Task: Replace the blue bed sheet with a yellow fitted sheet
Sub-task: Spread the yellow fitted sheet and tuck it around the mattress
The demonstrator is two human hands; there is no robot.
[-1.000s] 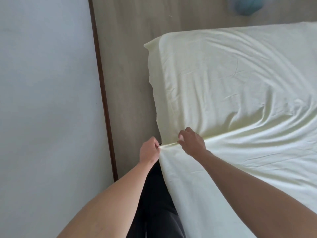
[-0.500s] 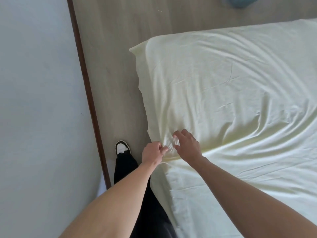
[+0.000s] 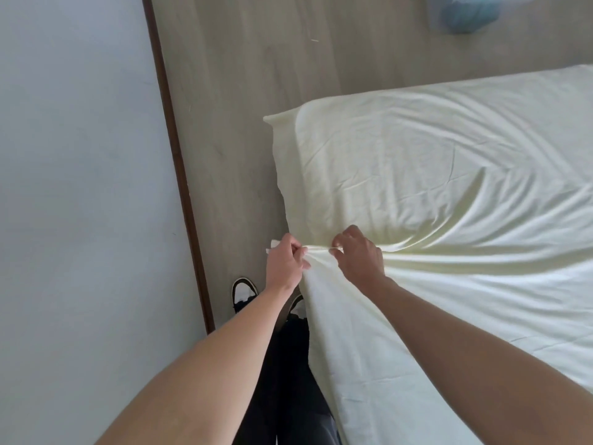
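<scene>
Tensioning the pale yellow fitted cotton sheet [image 3: 433, 194] along the bed's left edge: left hand [image 3: 285, 263] pinches a gathered fold just off the edge, right hand [image 3: 358, 255] pinches the same ridge on top. Sheet already covers the bed, far-left corner looks seated. Likely next: pull the slack down and tuck under the side. Blue crumpled fabric [image 3: 470, 12] lies on the wood floor [image 3: 256, 75] beyond the far edge. Narrow gap to white wall [image 3: 73, 187]; black-and-white shoes [image 3: 244, 290] crowd it.
</scene>
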